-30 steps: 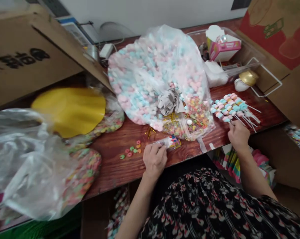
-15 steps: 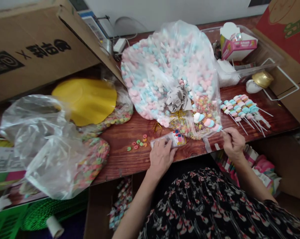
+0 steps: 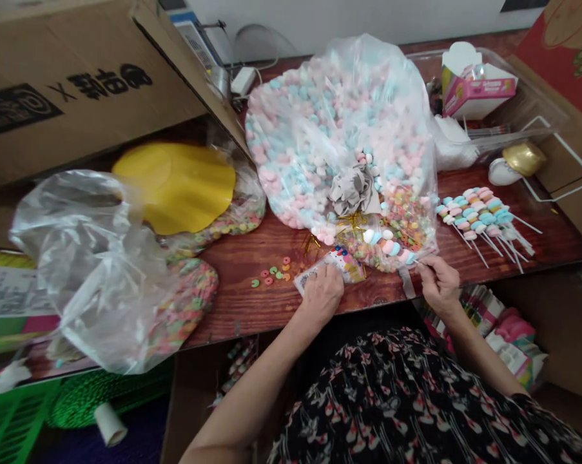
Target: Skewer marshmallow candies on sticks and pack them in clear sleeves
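My left hand (image 3: 322, 295) rests on a small clear plastic packet with a colourful printed label (image 3: 330, 269), its fingers pressing the packet to the wooden table. My right hand (image 3: 438, 283) pinches the thin stick of a skewer of pastel marshmallows and ring candies (image 3: 390, 246). That skewer lies against a large clear bag of pink and blue marshmallows (image 3: 334, 122). Several finished skewers (image 3: 484, 219) lie to the right of my right hand. A few coloured ring candies (image 3: 271, 274) sit just left of the packet.
Gold ribbon ties (image 3: 351, 222) and crumpled grey paper (image 3: 354, 190) sit on the big bag. At left are a yellow round card (image 3: 174, 187), a clear plastic bag (image 3: 92, 270), and a bag of ring candies (image 3: 189, 303). A cardboard box (image 3: 78, 84) overhangs the back left.
My right hand has taken up a marshmallow skewer and moved it left, towards the packet. My left hand has stayed on the packet, and the view has drifted slightly.
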Available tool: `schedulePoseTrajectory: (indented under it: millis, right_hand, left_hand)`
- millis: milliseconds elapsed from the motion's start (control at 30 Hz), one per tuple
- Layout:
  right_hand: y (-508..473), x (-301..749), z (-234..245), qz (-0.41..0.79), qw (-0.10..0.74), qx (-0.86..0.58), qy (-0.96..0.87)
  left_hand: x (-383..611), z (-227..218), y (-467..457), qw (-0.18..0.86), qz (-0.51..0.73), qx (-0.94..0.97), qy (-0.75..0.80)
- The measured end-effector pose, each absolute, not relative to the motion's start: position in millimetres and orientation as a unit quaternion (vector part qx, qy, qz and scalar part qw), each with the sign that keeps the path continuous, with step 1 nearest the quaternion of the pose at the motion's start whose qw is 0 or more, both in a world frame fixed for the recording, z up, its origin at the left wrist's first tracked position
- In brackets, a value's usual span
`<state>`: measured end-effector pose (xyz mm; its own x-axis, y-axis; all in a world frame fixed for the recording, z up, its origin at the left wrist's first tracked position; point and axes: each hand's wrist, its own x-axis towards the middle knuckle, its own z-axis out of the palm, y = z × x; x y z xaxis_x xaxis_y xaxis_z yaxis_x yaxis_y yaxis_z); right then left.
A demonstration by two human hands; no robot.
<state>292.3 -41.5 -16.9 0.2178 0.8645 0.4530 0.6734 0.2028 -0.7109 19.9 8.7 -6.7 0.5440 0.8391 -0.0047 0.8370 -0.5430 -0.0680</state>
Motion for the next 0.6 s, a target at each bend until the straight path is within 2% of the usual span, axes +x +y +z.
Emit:
schedulePoseTrajectory:
  millis: [233, 333, 467, 600]
  right_hand:
    - [-43.1, 294.0, -19.3, 0.127, 0.466, -0.605, -0.633]
    - [-41.1, 295.3, -21.6, 0.136, 0.458, -0.608, -0.634]
    - [-36.3, 291.9, -20.9, 0.131, 0.458, -0.588, -0.654]
    - [-35.5, 287.5, -17.5, 0.115, 0.466, -0.563, -0.673]
  left_hand:
    - [0.1, -18.2, 2.1, 0.044, -0.132, -0.883, -0.448]
    - [2.7, -17.2, -7.2, 0.032, -0.129, -0.873, -0.469]
    - [8.7, -10.1, -8.4, -0.012, -0.140, -0.843, -0.519]
    - [7.7, -12.6, -0.8, -0.086, -0.236, -0.807, -0.535]
